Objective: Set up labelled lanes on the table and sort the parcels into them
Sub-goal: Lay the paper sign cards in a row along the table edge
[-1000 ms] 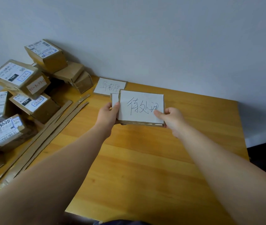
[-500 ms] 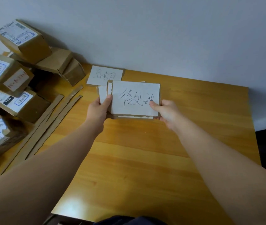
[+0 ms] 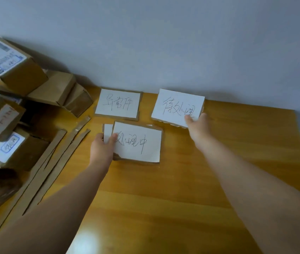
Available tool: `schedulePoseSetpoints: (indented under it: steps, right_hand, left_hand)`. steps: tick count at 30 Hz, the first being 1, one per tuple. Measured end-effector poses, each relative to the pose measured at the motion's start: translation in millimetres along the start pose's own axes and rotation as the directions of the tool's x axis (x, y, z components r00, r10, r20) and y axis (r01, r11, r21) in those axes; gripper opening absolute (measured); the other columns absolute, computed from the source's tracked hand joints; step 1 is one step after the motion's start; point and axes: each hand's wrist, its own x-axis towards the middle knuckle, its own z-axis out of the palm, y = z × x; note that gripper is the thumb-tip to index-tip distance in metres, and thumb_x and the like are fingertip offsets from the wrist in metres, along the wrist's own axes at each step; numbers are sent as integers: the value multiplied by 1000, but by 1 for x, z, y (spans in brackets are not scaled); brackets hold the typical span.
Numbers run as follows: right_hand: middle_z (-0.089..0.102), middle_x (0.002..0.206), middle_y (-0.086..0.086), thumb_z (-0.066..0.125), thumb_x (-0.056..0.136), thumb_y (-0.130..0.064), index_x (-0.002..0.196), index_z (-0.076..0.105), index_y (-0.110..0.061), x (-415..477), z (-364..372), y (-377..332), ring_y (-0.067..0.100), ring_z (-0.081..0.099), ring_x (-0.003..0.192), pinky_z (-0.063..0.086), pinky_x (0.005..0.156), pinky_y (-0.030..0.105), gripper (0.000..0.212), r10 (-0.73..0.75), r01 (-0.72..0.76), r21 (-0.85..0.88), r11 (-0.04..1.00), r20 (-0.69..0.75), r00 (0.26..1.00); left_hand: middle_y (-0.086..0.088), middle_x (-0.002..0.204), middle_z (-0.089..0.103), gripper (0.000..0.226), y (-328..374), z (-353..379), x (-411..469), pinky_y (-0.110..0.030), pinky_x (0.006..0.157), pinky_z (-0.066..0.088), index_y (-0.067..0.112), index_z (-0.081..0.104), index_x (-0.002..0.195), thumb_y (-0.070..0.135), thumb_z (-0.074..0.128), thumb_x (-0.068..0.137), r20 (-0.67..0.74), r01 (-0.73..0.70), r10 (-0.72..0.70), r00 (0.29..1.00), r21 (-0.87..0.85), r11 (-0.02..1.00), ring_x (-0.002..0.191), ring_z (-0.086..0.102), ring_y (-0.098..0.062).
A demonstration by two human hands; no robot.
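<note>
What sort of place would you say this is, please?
Likely a makeshift parcel-sorting station in a plain room, not a proper depot: cardboard parcels with shipping labels piled on a wooden table against a bare wall, and handwritten label cards at its back edge.

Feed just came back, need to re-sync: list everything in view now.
parcels: at least six, brown with white labels, piled at left.
cardboard strips: about three, brown, beside the pile.
flat label card: one, white, back by wall.
held label card: one, white, back right.
card stack: at least two cards, white, mid-table.
table: one, orange-brown wood, underneath.
wall: one, pale grey, behind.
left hand: one, fingers grip card stack.
right hand: one, fingers pinch held label card.
</note>
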Motion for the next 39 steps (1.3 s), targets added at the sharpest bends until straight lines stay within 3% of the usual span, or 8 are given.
schedulePoseSetpoints:
  steps: [5, 12, 17, 23, 29, 34, 36, 39]
  right_hand:
    - [57, 123, 9, 70, 84, -32, 124, 42, -4, 24, 4, 0, 22, 52, 90, 50, 79, 38, 56, 32, -31, -153, 988, 0, 999]
    - [57, 125, 6, 75, 78, -34, 130, 35, -9, 39, 13, 5, 30, 60, 107, 50, 82, 38, 70, 10, -16, -279, 960, -22, 1000]
    - [46, 135, 12, 77, 77, -36, 146, 22, -17, 45, 20, 6, 33, 52, 118, 48, 93, 43, 90, -46, 34, -394, 918, -21, 999]
    - [39, 131, 15, 74, 79, -44, 140, 29, -22, 53, 25, 6, 37, 54, 109, 44, 80, 38, 79, -72, 50, -531, 846, -20, 997]
    - [35, 135, 16, 71, 80, -49, 145, 22, -21, 44, 27, 0, 33, 41, 121, 39, 95, 42, 86, -151, 46, -685, 727, -94, 984]
    - [33, 140, 18, 67, 86, -31, 147, 23, -18, 33, 26, -22, 34, 41, 123, 41, 95, 41, 76, -322, 232, -733, 639, 19, 947]
    - [35, 138, 17, 62, 90, -28, 144, 28, -15, 24, 22, -31, 33, 43, 122, 43, 93, 40, 65, -348, 277, -672, 687, 30, 937]
    - [47, 132, 12, 53, 95, -25, 134, 44, -12, 6, 8, -38, 28, 52, 113, 45, 85, 34, 42, -288, 298, -440, 847, 91, 953]
  left_hand:
    - [-2, 97, 64, 29, 6, 9, 8, -31, 55, 56, 17, 49, 111, 39, 57, 93, 47, -14, 13, 999, 16, 1000, 81, 66, -19]
    - [-2, 103, 67, 32, 13, 24, 19, -42, 74, 60, 17, 52, 114, 40, 58, 92, 110, -17, 18, 994, -7, 1000, 91, 66, -20]
    - [1, 100, 65, 33, 17, 32, 22, -25, 59, 54, 16, 52, 116, 38, 57, 93, 127, -26, 27, 992, -12, 1000, 87, 65, -14]
    - [4, 98, 66, 31, 17, 35, 27, -21, 60, 49, 17, 53, 114, 39, 58, 93, 112, -10, 14, 994, -34, 999, 87, 64, -11]
    - [-1, 106, 66, 37, 21, 27, 20, -25, 66, 54, 14, 54, 122, 38, 57, 93, 77, 58, -50, 996, -100, 993, 93, 65, -17]
    - [2, 99, 66, 25, 31, 16, 10, -29, 70, 57, 18, 52, 113, 34, 56, 94, 55, 79, -70, 996, -185, 980, 92, 65, -18]
    - [0, 104, 66, 26, 36, 14, 4, -33, 75, 57, 20, 52, 116, 35, 56, 95, 61, 77, -66, 996, -206, 975, 94, 66, -20]
    - [-1, 107, 65, 25, 42, 12, -9, -35, 77, 58, 21, 50, 116, 34, 55, 95, 73, 61, -45, 996, -236, 970, 95, 66, -20]
